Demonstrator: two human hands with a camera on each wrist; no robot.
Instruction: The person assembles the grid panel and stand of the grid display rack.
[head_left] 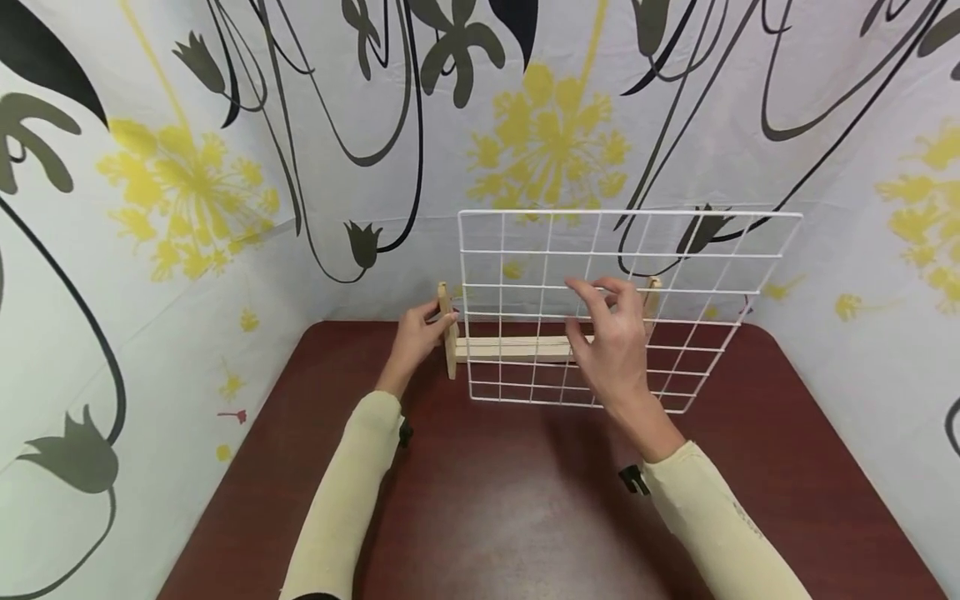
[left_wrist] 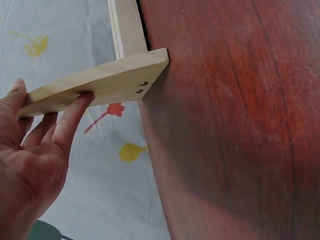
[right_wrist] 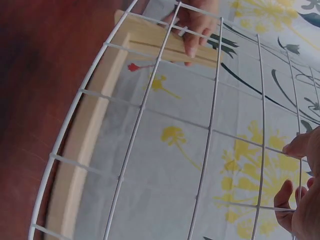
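Observation:
A white wire grid panel [head_left: 547, 286] stands tilted in front of a wooden stand, whose crossbar [head_left: 517, 348] shows through the wires. My right hand [head_left: 617, 354] holds the grid near its middle, fingers curled around its wires. In the right wrist view, fingers of that hand [right_wrist: 305, 185] lie at the wires along the right edge. At the stand's left end, my left hand [head_left: 414, 340] grips the upright wooden board [head_left: 448, 333]. The left wrist view shows the thumb and fingers on either side of this board [left_wrist: 110, 80], with two screw heads near its lower end.
The dark red-brown table [head_left: 480, 492] extends toward me. Behind it hangs a white cloth [head_left: 315, 208] printed with yellow and grey flowers. The stand's right upright [head_left: 652, 292] is partly covered by the grid. The stand sits near the table's back edge.

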